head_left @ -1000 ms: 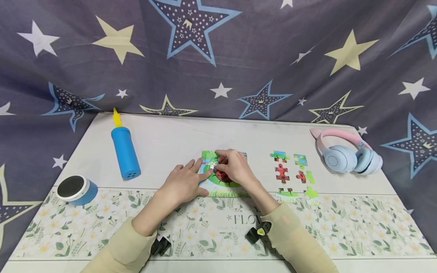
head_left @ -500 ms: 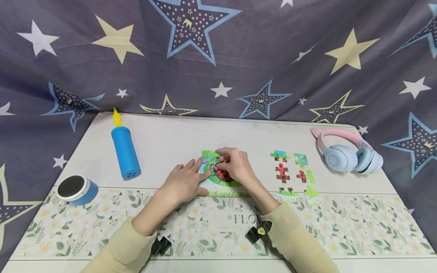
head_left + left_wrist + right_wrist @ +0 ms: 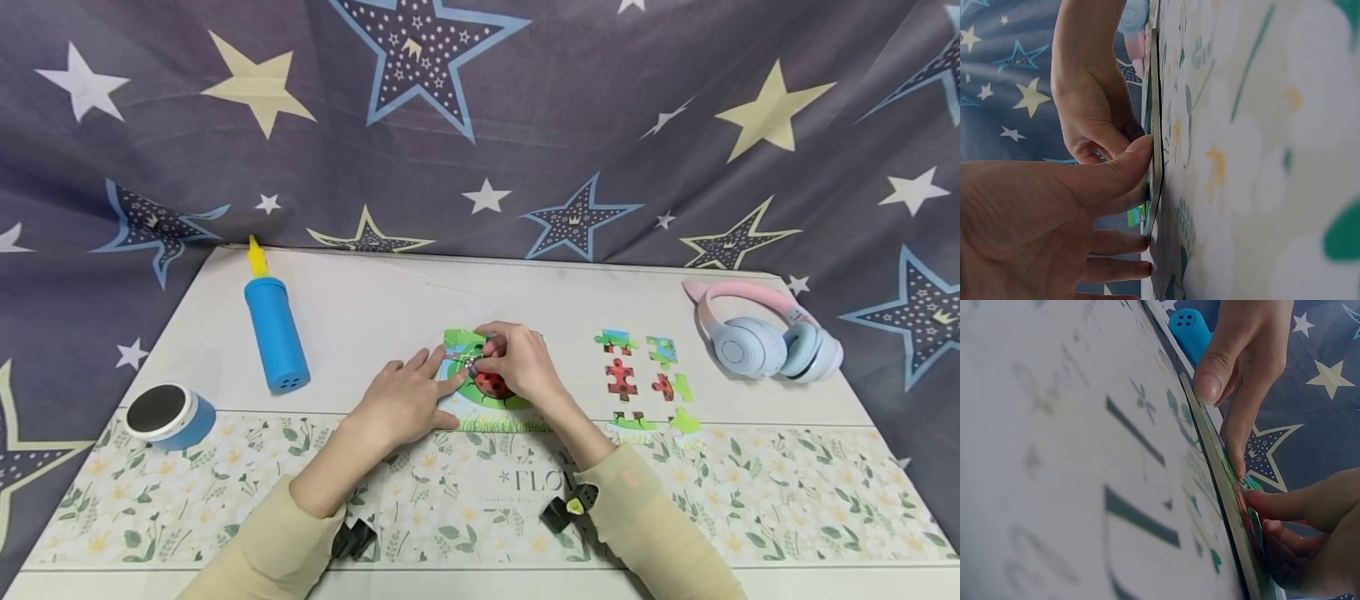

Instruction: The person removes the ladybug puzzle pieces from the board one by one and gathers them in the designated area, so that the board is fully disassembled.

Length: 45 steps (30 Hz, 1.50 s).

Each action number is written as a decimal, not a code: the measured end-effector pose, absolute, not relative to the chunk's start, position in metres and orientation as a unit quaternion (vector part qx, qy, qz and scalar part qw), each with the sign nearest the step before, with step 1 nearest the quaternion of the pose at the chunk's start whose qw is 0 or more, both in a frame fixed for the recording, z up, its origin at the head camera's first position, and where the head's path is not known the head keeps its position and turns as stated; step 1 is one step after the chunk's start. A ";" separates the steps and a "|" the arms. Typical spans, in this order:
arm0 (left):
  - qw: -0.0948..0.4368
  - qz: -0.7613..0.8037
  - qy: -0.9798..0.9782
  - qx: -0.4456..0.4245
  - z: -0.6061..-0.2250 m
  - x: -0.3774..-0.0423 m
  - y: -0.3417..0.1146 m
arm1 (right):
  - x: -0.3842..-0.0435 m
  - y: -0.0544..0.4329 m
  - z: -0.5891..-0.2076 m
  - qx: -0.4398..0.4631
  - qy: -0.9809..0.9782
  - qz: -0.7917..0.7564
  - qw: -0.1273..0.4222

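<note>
A ladybug jigsaw puzzle (image 3: 495, 423) in a flat board lies at the middle of the table. My left hand (image 3: 405, 404) rests on its left side with fingers spread and straight, the index fingertip at the ladybug's head. Over the upper part, my right hand (image 3: 528, 367) pinches a puzzle piece (image 3: 472, 365) at the head between thumb and curled fingers; the palm hides the puzzle's upper right. In the right wrist view, the left index finger and right thumb meet on the board (image 3: 1210, 459). The left thumb presses the board's near edge in the left wrist view.
Several loose puzzle pieces (image 3: 620, 381) lie in two columns to the right. Pink and blue headphones (image 3: 748, 346) stand at the far right. A blue hand pump (image 3: 276, 337) and a round blue jar-like object (image 3: 171, 418) are on the left. A star-patterned curtain (image 3: 480, 158) closes off the back.
The right fingers have shifted very slightly away from me, and the white glare by the ladybug's head has gone, showing the head flat. The left hand has stayed in place.
</note>
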<state>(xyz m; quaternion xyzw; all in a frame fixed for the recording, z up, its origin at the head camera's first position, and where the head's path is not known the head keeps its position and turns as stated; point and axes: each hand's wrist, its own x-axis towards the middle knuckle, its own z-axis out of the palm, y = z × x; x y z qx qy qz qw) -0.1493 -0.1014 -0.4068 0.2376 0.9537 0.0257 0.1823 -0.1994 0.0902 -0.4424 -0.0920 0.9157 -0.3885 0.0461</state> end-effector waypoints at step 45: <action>0.186 0.034 0.953 0.236 -0.407 -0.150 -0.102 | -0.219 0.151 -0.420 -0.184 0.864 -0.464 0.070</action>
